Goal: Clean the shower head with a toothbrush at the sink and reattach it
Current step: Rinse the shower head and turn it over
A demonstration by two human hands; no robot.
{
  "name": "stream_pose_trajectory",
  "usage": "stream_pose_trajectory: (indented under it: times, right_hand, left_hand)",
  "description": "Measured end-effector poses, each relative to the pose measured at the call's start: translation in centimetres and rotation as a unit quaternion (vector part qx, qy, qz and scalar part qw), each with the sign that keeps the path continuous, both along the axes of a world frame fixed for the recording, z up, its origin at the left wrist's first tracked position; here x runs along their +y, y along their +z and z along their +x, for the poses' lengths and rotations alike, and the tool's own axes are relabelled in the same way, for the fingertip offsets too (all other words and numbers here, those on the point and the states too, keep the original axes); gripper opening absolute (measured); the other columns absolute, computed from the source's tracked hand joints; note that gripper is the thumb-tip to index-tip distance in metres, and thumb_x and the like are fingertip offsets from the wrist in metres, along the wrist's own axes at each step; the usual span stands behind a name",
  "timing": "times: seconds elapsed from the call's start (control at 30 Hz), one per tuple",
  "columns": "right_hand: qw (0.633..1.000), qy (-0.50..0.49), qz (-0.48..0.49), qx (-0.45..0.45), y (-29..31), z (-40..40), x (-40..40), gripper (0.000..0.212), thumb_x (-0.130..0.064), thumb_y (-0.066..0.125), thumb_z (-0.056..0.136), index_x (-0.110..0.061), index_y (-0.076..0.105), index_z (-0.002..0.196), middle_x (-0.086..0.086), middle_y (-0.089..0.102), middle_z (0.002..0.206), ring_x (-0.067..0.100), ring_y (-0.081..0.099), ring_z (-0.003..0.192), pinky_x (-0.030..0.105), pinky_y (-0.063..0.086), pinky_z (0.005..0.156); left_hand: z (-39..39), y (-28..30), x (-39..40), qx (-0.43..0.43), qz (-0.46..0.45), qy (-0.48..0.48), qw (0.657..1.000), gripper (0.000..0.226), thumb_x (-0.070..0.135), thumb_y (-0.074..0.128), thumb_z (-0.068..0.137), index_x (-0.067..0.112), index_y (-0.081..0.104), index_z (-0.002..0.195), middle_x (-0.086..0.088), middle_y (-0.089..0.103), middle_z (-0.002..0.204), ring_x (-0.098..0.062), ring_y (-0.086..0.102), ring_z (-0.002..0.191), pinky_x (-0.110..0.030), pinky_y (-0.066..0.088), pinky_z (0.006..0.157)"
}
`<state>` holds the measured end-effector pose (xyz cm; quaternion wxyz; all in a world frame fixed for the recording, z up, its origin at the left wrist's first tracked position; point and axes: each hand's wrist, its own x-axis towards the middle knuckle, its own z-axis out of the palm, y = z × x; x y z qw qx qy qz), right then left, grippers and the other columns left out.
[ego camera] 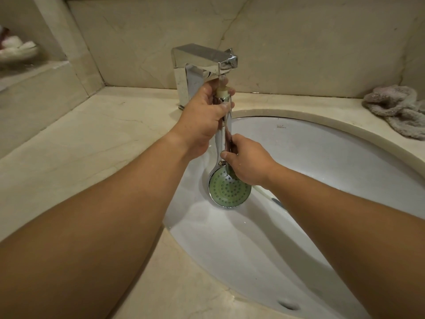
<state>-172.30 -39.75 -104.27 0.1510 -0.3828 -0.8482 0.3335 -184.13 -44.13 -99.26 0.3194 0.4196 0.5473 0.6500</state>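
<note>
Over the sink (322,157), near its back edge, the shower head (229,187) hangs face-down, threaded end up under the faucet (204,58) so water flushes through. Left hand (204,118) grips the handle high; right hand (247,162) pinches it low, steadying.

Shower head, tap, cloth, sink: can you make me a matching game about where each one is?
Things:
1. shower head
2. tap
3. cloth
4. sink

Places:
A. crumpled on the counter, far right
B. set into the counter, white
C. held in both hands, green face hanging down
D. standing at the back, water running from its spout

Pairs: 1-C, 2-D, 3-A, 4-B
</note>
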Motion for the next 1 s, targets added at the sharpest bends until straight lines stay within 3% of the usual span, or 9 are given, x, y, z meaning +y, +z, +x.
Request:
stream_pose_trajectory:
  times: [0.83, 1.0]
  right_hand:
    - [1.000, 0.003, 0.001, 0.000, -0.10, -0.03, 0.32, 0.015, -0.034, 0.056, 0.097, -0.022, 0.051, 0.105, 0.000, 0.060, 0.097, 0.020, 0.056, 0.087, 0.030, 0.039, 0.068]
    - [1.000, 0.005, 0.001, 0.003, -0.17, -0.03, 0.43, 0.015, -0.034, 0.056, 0.097, -0.022, 0.051, 0.105, 0.000, 0.061, 0.098, 0.021, 0.056, 0.088, 0.030, 0.039, 0.069]
  left_hand:
    - [-0.16, -0.23, 0.06, 0.001, 0.003, 0.003, 1.000, 0.045, -0.010, 0.047, 0.103, 0.014, 0.052, 0.141, -0.001, 0.062, 0.119, -0.016, 0.061, 0.103, -0.014, 0.048, 0.067]
    - [-0.18, -0.26, 0.12, 0.000, 0.003, 0.000, 1.000, 0.044, -0.010, 0.047, 0.103, 0.015, 0.051, 0.140, 0.001, 0.063, 0.118, -0.017, 0.061, 0.108, -0.016, 0.050, 0.074]
